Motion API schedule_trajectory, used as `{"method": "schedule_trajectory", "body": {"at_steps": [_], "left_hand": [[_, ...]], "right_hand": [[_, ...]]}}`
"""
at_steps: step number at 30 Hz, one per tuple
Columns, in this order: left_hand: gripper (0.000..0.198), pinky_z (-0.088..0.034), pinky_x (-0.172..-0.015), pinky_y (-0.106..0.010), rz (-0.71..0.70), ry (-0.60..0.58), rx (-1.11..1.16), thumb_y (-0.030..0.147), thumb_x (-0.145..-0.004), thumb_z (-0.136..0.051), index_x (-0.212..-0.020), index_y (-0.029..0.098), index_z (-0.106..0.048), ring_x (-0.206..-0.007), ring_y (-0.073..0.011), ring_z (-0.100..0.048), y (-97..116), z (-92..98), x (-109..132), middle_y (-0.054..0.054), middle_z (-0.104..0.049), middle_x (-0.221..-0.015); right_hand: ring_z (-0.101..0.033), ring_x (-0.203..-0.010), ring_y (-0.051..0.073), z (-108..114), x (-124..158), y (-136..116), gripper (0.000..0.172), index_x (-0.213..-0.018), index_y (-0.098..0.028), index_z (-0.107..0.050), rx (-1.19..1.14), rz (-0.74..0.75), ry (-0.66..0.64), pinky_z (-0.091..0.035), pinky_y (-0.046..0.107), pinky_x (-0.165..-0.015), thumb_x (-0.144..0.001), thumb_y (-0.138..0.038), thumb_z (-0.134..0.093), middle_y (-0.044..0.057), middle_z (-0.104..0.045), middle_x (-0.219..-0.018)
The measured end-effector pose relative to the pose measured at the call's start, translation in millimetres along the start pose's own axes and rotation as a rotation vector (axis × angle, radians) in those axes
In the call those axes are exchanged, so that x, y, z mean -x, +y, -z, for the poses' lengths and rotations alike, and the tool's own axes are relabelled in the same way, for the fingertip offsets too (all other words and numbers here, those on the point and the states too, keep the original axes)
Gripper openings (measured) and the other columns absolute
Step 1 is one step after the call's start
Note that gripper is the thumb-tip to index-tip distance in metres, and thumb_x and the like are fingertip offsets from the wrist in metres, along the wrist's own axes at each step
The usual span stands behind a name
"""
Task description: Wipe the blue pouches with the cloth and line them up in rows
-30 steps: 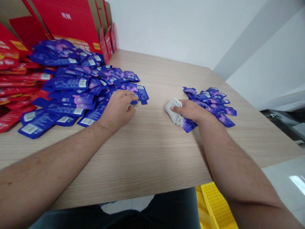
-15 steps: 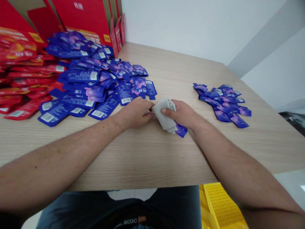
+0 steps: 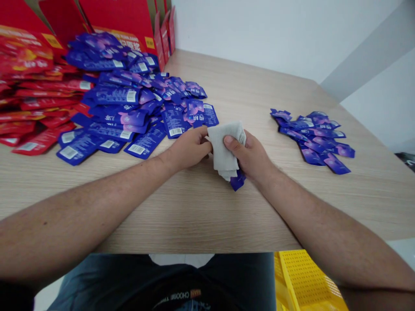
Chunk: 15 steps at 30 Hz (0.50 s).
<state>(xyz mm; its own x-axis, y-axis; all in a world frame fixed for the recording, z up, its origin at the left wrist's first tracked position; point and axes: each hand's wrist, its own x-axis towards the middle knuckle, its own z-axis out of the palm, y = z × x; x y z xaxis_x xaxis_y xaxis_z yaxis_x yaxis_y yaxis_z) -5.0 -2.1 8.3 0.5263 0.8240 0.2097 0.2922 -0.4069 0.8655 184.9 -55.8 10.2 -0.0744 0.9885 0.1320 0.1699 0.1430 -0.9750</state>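
Observation:
A folded light-grey ribbed cloth (image 3: 223,149) is in my right hand (image 3: 254,155), the thumb pressed on its front. From under its lower edge pokes the end of a blue pouch (image 3: 238,180); the rest of that pouch is hidden. My left hand (image 3: 193,149) is at the cloth's left edge with fingers curled in, and what lies between them cannot be made out. Just beyond my left hand spreads a heap of blue-purple pouches (image 3: 139,140) with white labels. A smaller group of blue pouches (image 3: 314,136) lies on the table to the right.
Red pouches (image 3: 48,103) are stacked at the far left. Red cardboard boxes (image 3: 119,19) stand behind the heaps, by the white wall (image 3: 259,34). A wooden table (image 3: 181,216) carries everything. Below its front edge at the right is a yellow perforated crate (image 3: 308,276).
The cloth has turned more upright, and the pouch end beneath it has shifted left and slightly down. My left fingers stay at the cloth's edge. The whole view has shifted slightly.

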Motion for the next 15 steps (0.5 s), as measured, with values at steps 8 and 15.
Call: {"method": "schedule_trajectory", "body": {"at_steps": [8, 15], "left_hand": [[0.007, -0.058, -0.085, -0.031, -0.009, -0.038, 0.066, 0.018, -0.081, -0.071, -0.087, 0.019, -0.073, -0.091, -0.0193, -0.073, 6.5, -0.5, 0.4, -0.001, -0.078, -0.087], [0.016, -0.055, -0.065, -0.029, 0.126, 0.008, 0.156, 0.034, -0.087, -0.074, -0.084, 0.019, -0.071, -0.072, -0.0166, -0.069, -2.8, 2.0, -1.6, -0.003, -0.077, -0.081]], "right_hand": [[-0.068, -0.081, 0.021, -9.2, 3.3, 0.0, 0.052, -0.107, -0.025, -0.068, -0.167, -0.053, -0.019, -0.057, 0.033, -0.069, -0.08, -0.067, -0.08, 0.003, -0.074, -0.094], [-0.071, -0.1, 0.027, 10.6, 3.2, -6.8, 0.059, -0.117, -0.025, -0.067, 0.058, 0.053, -0.037, -0.06, 0.039, -0.083, -0.083, -0.072, -0.075, 0.005, -0.075, -0.11]]}}
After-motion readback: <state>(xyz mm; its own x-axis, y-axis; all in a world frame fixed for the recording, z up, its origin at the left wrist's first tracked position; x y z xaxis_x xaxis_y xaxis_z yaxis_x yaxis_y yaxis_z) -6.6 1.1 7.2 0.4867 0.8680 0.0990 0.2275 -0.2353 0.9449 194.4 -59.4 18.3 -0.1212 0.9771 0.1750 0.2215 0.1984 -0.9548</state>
